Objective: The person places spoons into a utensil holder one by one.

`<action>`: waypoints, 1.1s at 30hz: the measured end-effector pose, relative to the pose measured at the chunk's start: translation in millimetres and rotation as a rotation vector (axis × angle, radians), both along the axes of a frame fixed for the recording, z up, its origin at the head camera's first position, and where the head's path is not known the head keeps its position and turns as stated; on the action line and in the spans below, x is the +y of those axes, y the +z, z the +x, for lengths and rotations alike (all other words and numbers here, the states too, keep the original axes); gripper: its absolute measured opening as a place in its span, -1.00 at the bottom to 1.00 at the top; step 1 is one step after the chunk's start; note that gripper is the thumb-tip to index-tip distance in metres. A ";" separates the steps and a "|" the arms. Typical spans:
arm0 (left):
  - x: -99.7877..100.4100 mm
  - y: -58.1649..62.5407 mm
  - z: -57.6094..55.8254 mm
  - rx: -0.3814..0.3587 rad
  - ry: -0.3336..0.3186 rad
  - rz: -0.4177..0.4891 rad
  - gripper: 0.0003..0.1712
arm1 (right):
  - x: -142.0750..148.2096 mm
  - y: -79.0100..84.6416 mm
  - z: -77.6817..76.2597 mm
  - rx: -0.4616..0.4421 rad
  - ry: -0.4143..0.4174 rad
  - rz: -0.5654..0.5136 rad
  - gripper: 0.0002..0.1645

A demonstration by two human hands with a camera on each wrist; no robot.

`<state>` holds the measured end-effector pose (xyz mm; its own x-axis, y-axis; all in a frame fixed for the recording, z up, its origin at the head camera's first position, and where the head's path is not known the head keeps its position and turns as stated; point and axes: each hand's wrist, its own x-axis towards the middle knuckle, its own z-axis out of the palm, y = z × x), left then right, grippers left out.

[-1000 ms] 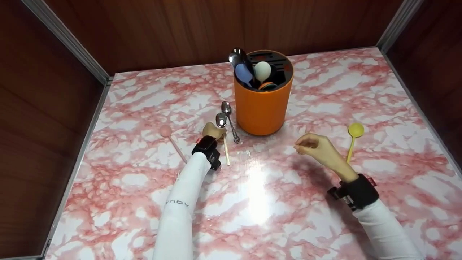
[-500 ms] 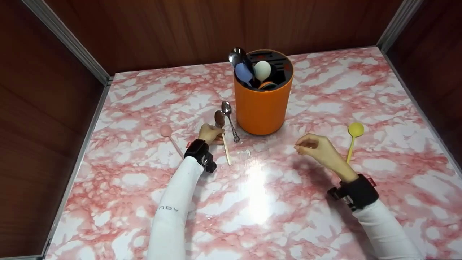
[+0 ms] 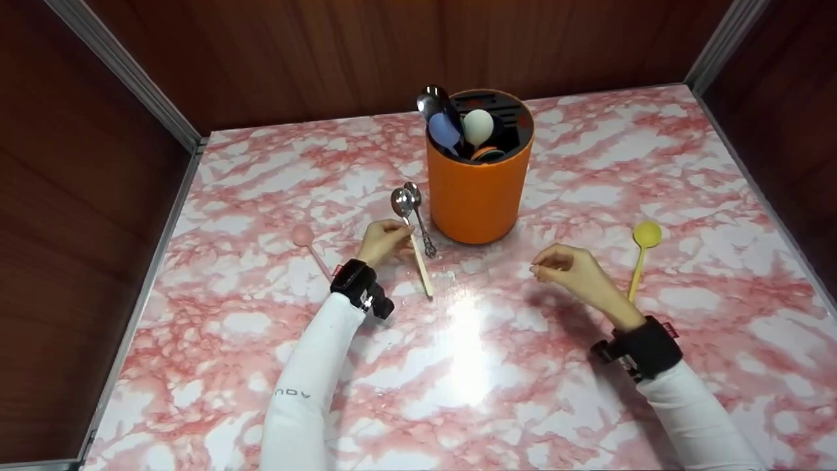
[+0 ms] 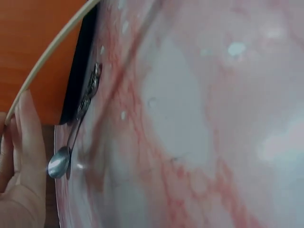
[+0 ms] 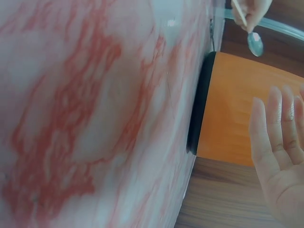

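Between its thumb and fingers my left hand pinches a spoon with a silver bowl and a cream handle; in the left wrist view that handle rises from the fingertips. The right wrist view shows the spoon's bowl raised off the table. Just behind it, a small silver spoon with an ornate handle lies on the table beside the orange utensil holder. My right hand holds nothing; its fingers are relaxed, in the air right of the holder.
A pink spoon lies left of my left hand, partly behind the wrist. Beyond my right wrist is a yellow spoon. The holder carries a blue utensil, a white one and a dark shiny ladle-like one. Wooden walls surround the table.
My left hand has lifted the cream-handled spoon and turned it, its handle end swinging slightly right. The left forearm has shifted left. The right hand has stayed almost still.
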<state>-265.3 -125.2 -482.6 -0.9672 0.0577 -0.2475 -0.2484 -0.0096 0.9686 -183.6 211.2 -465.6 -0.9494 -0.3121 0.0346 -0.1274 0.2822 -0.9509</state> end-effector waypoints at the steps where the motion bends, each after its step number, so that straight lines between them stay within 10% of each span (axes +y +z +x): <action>1: 1.2 1.2 1.9 0.010 -0.019 -0.001 -0.83 | -0.6 0.1 0.1 -0.004 0.001 0.000 -0.80; 7: 7.3 -10.0 7.0 0.118 -0.101 0.090 -0.87 | -5.1 0.7 -0.7 0.010 0.007 0.003 -0.81; 33: 33.8 42.9 50.4 0.131 -0.050 0.272 -0.97 | -41.3 6.4 -3.6 -0.018 0.072 -0.018 -0.78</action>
<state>-214.9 -91.4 -439.7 -0.9841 0.1531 -0.0899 -0.1284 -0.2640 0.9559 -187.2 169.9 -459.1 -0.9250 -0.3792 0.0238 -0.1294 0.2554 -0.9581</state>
